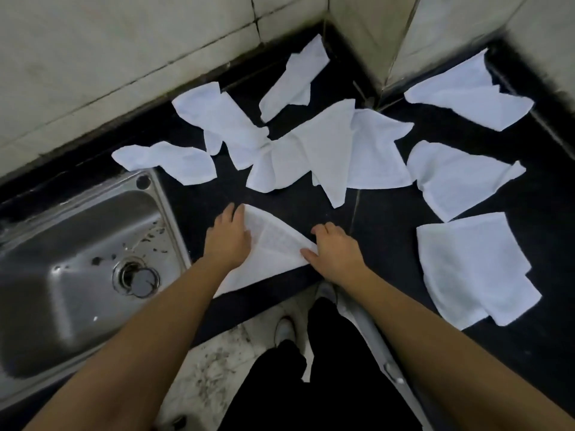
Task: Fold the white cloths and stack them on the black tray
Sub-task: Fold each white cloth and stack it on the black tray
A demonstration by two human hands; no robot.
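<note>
Left hand (228, 236) is flat, fingers spread, palm down on the left side of the cloth (273, 248); right hand (334, 251) is pressing the cloth's right corner, fingers loosely spread, thumb on the fabric. The cloth is white, waffle-textured, folded over into a rough triangle, lying at the near edge of the black counter (389, 244), just right of the sink (77, 275). Nothing sits between the hands and it. Beyond, more white cloths are scattered: a crumpled, overlapping heap (311, 150) in the middle, a twisted one (168, 161) above the sink's corner, one (292, 79) up by the tiled wall (124, 42), and three (469, 91) (457, 177) (473, 269) lying flatter along the right. The steel sink holds only dark specks and a drain plug (138, 279). Below the counter edge, dark trousers and a pale shoe (284, 329) show on a speckled floor.
</note>
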